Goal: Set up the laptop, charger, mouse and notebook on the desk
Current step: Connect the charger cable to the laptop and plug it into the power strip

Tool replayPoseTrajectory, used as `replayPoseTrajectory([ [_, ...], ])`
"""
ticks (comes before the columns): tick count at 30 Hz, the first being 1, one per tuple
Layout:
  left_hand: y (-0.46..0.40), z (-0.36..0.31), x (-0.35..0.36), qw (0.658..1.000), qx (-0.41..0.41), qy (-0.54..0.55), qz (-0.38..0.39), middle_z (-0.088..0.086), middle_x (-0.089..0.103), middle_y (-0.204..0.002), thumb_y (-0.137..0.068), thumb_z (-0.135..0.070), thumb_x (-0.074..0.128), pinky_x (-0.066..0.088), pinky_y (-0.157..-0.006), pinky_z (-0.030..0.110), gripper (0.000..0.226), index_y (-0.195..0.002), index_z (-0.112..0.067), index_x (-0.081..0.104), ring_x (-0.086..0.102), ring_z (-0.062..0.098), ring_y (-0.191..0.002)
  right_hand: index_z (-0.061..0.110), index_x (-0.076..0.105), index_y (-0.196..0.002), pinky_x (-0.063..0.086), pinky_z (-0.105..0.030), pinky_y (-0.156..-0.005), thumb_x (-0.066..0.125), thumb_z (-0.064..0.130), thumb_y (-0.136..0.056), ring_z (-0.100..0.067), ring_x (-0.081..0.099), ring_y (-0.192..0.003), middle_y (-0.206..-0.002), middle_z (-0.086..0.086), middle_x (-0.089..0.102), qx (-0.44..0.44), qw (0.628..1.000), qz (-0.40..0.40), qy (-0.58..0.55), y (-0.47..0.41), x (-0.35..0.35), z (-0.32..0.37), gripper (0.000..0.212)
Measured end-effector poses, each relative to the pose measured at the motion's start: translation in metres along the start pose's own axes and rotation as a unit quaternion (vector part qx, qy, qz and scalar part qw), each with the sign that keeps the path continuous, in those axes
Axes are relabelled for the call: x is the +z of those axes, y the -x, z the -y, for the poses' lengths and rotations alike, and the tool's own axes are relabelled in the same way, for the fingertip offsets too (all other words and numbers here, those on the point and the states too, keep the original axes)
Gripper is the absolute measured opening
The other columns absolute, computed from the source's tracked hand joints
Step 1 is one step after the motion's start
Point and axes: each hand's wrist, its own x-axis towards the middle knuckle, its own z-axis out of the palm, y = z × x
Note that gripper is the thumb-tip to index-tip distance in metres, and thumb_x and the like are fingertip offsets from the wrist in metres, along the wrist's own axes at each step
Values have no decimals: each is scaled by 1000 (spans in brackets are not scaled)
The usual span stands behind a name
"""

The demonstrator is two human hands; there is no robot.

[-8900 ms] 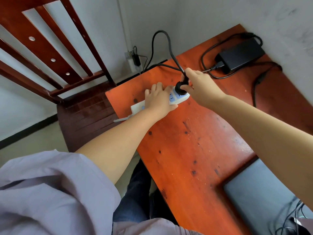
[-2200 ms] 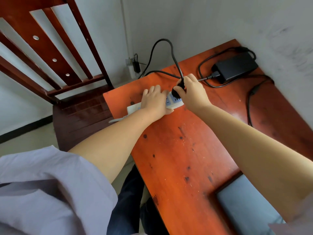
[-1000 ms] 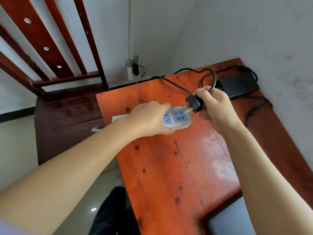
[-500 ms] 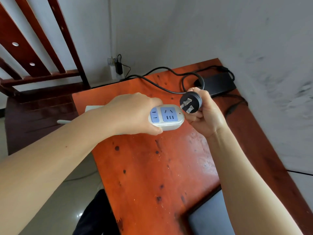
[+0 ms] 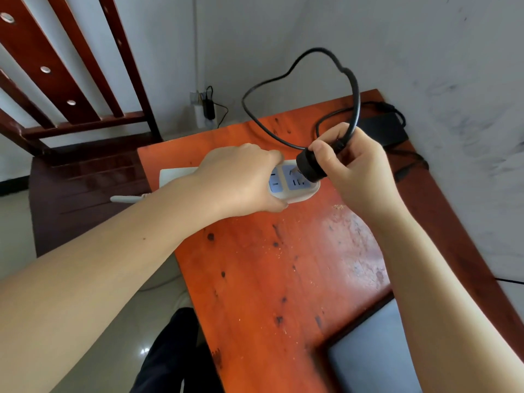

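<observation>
My left hand [image 5: 241, 180] grips a white power strip [image 5: 295, 184] with blue sockets, held just above the orange wooden desk [image 5: 283, 265]. My right hand [image 5: 357, 168] holds the charger's black plug [image 5: 310, 165], its prongs touching the strip's end socket. The plug's black cable [image 5: 283, 76] loops up over the desk. The black charger brick [image 5: 385, 131] lies at the far right corner by the wall. A grey laptop [image 5: 374, 355], lid closed, lies at the near right and is partly hidden by my right forearm.
A dark wooden chair [image 5: 71, 89] stands left of the desk. A wall socket with a small black adapter [image 5: 208, 104] sits low on the far wall. The grey wall runs along the desk's right side. My dark trouser leg [image 5: 170, 353] shows below the desk edge.
The plug was pulled away from the strip and turned prongs up half a second ago. Now it is tilted back down with its prongs at the end socket. The cable loop has risen.
</observation>
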Motion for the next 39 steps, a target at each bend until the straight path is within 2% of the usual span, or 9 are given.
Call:
replayPoseTrajectory([
  [6, -2, -6, 4, 999, 3, -25, -19, -10, 43, -66, -72, -49, 61, 25, -47, 22, 36, -97, -25, 51, 52, 21, -70, 22, 57, -77, 36, 1, -52, 59, 18, -87, 14, 50, -57, -61, 20, 52, -11, 997, -2, 71, 1, 3, 7, 10],
  [12, -12, -4, 23, 999, -14, -34, -28, -4, 51, -77, -70, -50, 61, 23, -48, 21, 40, -98, -23, 52, 49, 21, -68, 16, 57, -76, 35, 2, -54, 58, 16, -86, 17, 49, -57, -59, 21, 50, -4, 996, 7, 92, -4, 10, -3, 10],
  [15, -18, 0, 39, 999, -38, -36, -15, -1, 51, -83, -71, -51, 61, 28, -53, 26, 45, -104, -21, 52, 48, 23, -70, 12, 58, -77, 37, 0, -55, 57, 17, -86, 14, 48, -56, -57, 20, 50, 13, 995, 11, 94, -9, 21, -19, 11],
  [20, -26, 8, 66, 997, -66, -28, -3, 6, 61, -97, -74, -48, 61, 33, -62, 31, 45, -108, -19, 52, 61, 29, -84, 12, 56, -76, 38, 0, -56, 55, 16, -85, 15, 49, -59, -63, 18, 54, 43, 995, 21, 93, -15, 44, -50, 10],
  [23, -31, 11, 79, 997, -79, -22, 1, 7, 61, -102, -75, -48, 62, 33, -64, 32, 45, -107, -18, 52, 60, 29, -93, 10, 58, -79, 38, -1, -55, 54, 17, -85, 13, 48, -59, -65, 17, 55, 63, 993, 26, 98, -18, 52, -64, 10],
  [27, -35, 11, 88, 995, -95, -17, -7, 9, 52, -112, -74, -45, 65, 34, -69, 34, 50, -112, -16, 52, 50, 28, -106, 13, 54, -79, 41, -17, -55, 53, 21, -85, 0, 49, -56, -64, 12, 55, 55, 991, 20, 117, -18, 59, -68, 10],
  [29, -35, 12, 92, 995, -101, -14, -12, 9, 49, -114, -75, -43, 65, 36, -73, 35, 49, -114, -16, 52, 49, 28, -108, 11, 51, -79, 44, -30, -55, 52, 23, -86, -13, 53, -58, -65, 1, 59, 35, 986, 23, 159, -13, 64, -67, 13],
  [32, -34, 13, 98, 994, -100, -33, -33, 7, 49, -115, -76, -44, 64, 37, -84, 36, 46, -112, -17, 54, 47, 26, -110, 6, 47, -82, 48, -40, -54, 50, 24, -88, -31, 55, -62, -70, -11, 61, 8, 976, 22, 219, -8, 72, -68, 19],
  [39, -31, 18, 102, 994, -83, -16, -66, 5, 51, -109, -75, -45, 64, 35, -86, 35, 41, -105, -17, 57, 46, 24, -108, 0, 47, -84, 45, -39, -51, 48, 20, -89, -36, 52, -57, -68, -15, 58, -5, 970, -2, 241, -1, 81, -76, 21],
])
